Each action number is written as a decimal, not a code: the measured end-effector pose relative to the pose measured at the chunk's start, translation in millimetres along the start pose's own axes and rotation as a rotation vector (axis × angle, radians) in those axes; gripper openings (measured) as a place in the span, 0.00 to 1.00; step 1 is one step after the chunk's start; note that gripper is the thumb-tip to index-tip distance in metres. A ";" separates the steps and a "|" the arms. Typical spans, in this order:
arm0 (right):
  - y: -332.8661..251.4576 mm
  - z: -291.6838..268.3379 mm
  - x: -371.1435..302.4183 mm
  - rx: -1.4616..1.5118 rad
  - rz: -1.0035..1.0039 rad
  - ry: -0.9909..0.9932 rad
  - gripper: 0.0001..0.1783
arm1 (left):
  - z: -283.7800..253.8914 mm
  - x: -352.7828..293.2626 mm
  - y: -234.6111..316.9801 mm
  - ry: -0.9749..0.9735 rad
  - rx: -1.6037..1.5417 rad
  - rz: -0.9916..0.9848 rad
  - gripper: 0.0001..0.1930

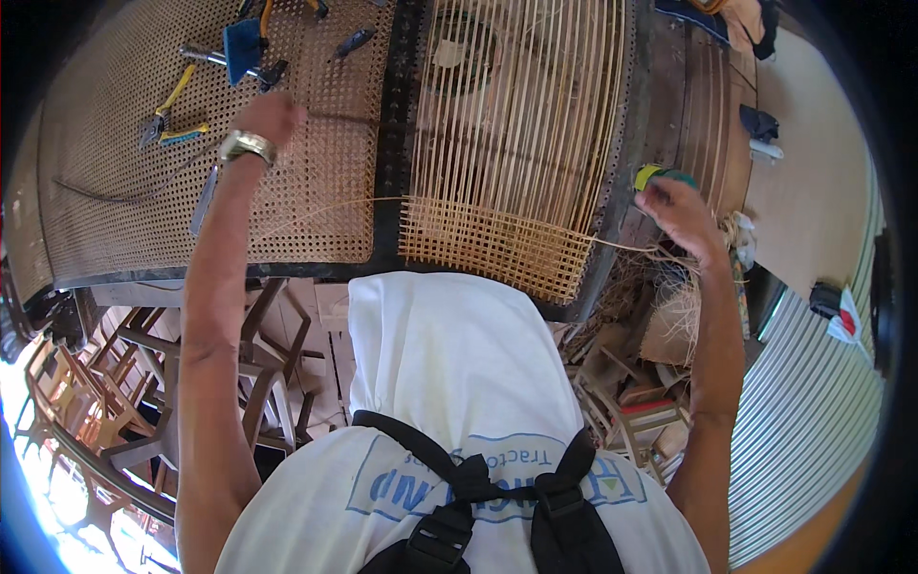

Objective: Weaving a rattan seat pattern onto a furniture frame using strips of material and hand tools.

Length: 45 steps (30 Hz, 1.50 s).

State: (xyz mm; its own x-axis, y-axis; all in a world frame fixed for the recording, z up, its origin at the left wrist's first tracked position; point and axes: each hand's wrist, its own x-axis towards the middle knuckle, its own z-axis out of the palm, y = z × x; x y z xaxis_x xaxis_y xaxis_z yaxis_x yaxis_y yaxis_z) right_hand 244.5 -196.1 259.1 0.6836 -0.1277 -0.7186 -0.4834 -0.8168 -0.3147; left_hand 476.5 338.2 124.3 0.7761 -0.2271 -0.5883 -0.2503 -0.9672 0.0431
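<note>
My left hand (268,121), slightly blurred, is closed around a long, thin dark rod (359,120) above the left cane panel. The rod runs rightward among the lengthwise strands of a partly woven cane panel (497,239). Its other end curves out left past my wrist. At the panel's right edge, the fingers of my right hand (681,215) are curled together; what they hold, if anything, is hidden. Just beyond them sits a round yellow-and-green thing (652,176). A loose cane strand (626,245) leaves the woven part and passes under my right wrist.
On the finished cane mesh (316,182) lie yellow-handled pliers (172,120), a hammer (234,65), a blue block (243,50) and a dark small tool (354,43). Cane scraps (684,306) pile at right. Wooden chair frames (273,354) stand below the table.
</note>
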 end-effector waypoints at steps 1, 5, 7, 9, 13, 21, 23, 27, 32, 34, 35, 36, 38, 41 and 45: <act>-2.7 -5.0 9.3 -0.001 -0.012 -0.008 0.18 | -4.0 7.9 -17.0 0.110 0.013 -0.055 0.18; 0.2 -34.1 59.5 -0.119 0.039 0.384 0.20 | -29.3 38.8 -21.8 0.484 0.147 -0.065 0.17; 5.5 -53.1 77.4 -0.264 0.051 0.533 0.21 | -41.8 49.3 -15.2 0.565 0.174 -0.040 0.17; 17.8 -66.5 85.1 -0.411 0.072 0.683 0.23 | -49.0 65.5 0.1 0.418 0.258 0.022 0.17; 42.5 -71.9 102.7 -0.473 0.179 0.657 0.27 | -28.8 85.4 16.6 0.653 0.261 0.116 0.14; 101.1 -75.1 125.0 -0.638 0.264 0.646 0.30 | -6.7 101.3 -41.1 0.760 -0.157 0.103 0.11; 123.8 -69.0 103.3 -0.339 0.021 0.702 0.34 | -20.4 62.5 -17.0 0.995 0.138 0.245 0.18; 110.6 -72.9 60.9 -0.398 0.197 0.946 0.34 | -8.3 -6.4 -29.6 1.071 0.131 0.182 0.25; 10.2 -35.2 -34.8 0.915 -0.001 0.668 0.21 | 61.7 -83.2 -5.2 0.927 -0.259 0.324 0.20; -39.2 -4.5 -61.1 1.098 -0.096 0.498 0.20 | 76.4 -122.4 25.1 0.661 -0.574 0.381 0.24; -56.5 14.6 -65.3 0.987 -0.113 0.509 0.21 | 80.3 -142.0 41.9 0.484 -0.757 0.381 0.25; -71.5 33.6 -69.5 0.872 -0.127 0.521 0.21 | 82.5 -158.3 61.3 0.297 -0.934 0.379 0.27; -110.1 64.0 -76.3 0.750 -0.125 0.424 0.21 | 89.5 -183.7 100.4 0.187 -1.049 0.519 0.30; -146.6 118.3 -73.1 1.076 -0.147 0.347 0.20 | 104.3 -203.0 149.8 0.046 -1.206 0.628 0.26; -157.4 172.2 -74.4 1.165 -0.174 0.273 0.18 | 103.8 -192.8 157.2 -0.513 -1.250 0.707 0.18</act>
State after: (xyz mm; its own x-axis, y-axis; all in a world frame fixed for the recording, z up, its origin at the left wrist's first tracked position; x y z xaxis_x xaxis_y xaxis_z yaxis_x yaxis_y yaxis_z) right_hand 175.6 38.8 255.3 0.8134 -0.2963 -0.5006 -0.4802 0.1438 -0.8653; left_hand 227.5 241.7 160.8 0.3667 -0.8613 -0.3517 0.3664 -0.2138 0.9056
